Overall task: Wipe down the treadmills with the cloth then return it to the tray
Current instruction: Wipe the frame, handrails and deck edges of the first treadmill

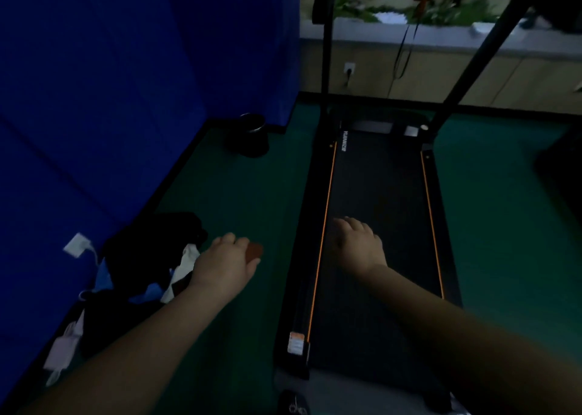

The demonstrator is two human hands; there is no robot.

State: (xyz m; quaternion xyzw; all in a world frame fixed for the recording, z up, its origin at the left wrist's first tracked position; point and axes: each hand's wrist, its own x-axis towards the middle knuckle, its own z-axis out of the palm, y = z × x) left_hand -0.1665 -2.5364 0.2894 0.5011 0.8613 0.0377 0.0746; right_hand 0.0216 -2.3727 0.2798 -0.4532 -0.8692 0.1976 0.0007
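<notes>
A black treadmill [378, 175] with orange side stripes runs away from me over the green floor. Its console and uprights rise at the top of the head view. My left hand [222, 265] hovers over the floor left of the treadmill and grips a small reddish-brown cloth [254, 252], of which only a bit shows past the fingers. My right hand [359, 244] is stretched out above the left part of the belt, fingers relaxed and pointing forward, holding nothing. No tray is visible.
A blue padded wall [94, 100] lines the left side. Dark clothes and bags [148, 257] lie at its foot, with a white plug and cable. A dark round pot [250, 134] stands near the wall corner. Pale cabinets and a window ledge lie behind the treadmill.
</notes>
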